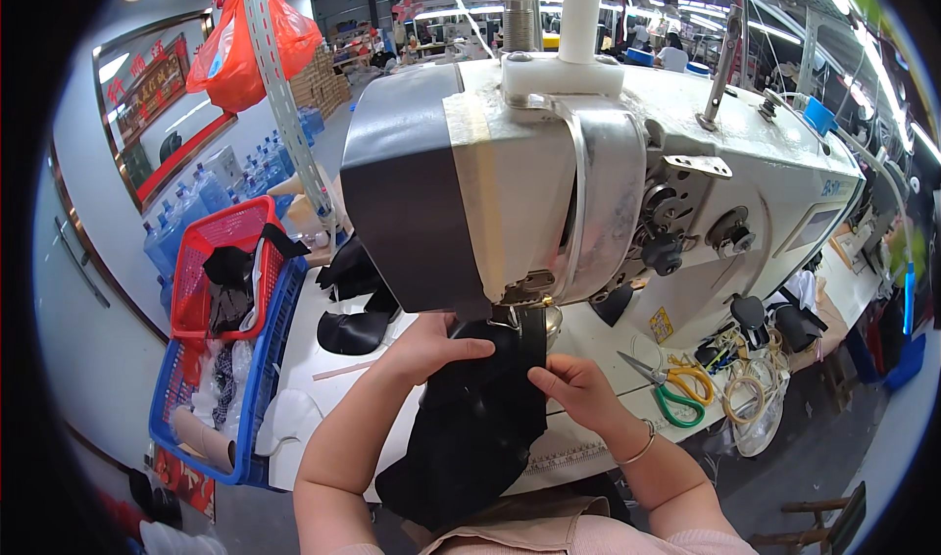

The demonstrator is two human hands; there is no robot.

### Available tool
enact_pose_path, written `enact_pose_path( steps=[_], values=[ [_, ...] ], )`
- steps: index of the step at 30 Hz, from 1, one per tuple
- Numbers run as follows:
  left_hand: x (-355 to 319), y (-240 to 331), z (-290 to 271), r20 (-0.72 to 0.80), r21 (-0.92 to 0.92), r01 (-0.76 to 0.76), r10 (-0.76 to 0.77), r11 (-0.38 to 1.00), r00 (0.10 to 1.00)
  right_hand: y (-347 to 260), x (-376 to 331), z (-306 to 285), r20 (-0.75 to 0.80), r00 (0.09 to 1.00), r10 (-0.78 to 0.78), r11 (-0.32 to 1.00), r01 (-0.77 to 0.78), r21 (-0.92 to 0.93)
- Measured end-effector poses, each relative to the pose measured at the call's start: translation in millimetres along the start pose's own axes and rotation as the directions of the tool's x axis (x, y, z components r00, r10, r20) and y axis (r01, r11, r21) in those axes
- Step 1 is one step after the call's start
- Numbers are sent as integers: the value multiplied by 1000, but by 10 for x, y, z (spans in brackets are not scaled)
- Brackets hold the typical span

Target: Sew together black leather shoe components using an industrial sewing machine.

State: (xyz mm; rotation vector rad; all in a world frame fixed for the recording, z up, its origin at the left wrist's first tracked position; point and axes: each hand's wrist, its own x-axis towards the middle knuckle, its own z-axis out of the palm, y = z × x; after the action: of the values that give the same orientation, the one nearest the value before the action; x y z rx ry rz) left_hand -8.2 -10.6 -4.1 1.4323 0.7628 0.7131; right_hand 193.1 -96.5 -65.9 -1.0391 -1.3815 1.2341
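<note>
Black fabric [466, 447] hangs over the near edge of the sewing machine's white table, and its far end lies under the machine's needle area [512, 322]. My left hand [441, 347] holds it from the left, thumb across the top close to the presser foot; some of its fingers are hidden. On the right, my right hand [578, 386] pinches the fabric's edge between thumb and fingers. The big white sewing machine [529, 192] with its dark end cover stands over both hands.
Left stand a red basket [223, 224] and a blue crate [165, 428] with scraps. Black cut pieces [351, 333] lie beside my left hand. Scissors with green and yellow handles [678, 410] and tangled cords [750, 383] lie right. A measuring strip [569, 457] edges the table.
</note>
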Motion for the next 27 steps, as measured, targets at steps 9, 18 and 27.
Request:
enact_pose_path(
  steps=[9, 18, 27],
  values=[
    [18, -53, 26, -70, -51, -31, 27, 998, 997, -54, 56, -66, -23, 1000, 4, 997, -6, -81],
    [-4, -64, 143, -175, -42, -112, 103, 993, 979, -141, 91, -141, -91, 996, -14, 996, 6, -90],
    [46, -143, 111, -182, -87, -111, 94, 990, 979, -133, -26, -176, -68, 998, 18, 997, -23, -75]
  ],
)
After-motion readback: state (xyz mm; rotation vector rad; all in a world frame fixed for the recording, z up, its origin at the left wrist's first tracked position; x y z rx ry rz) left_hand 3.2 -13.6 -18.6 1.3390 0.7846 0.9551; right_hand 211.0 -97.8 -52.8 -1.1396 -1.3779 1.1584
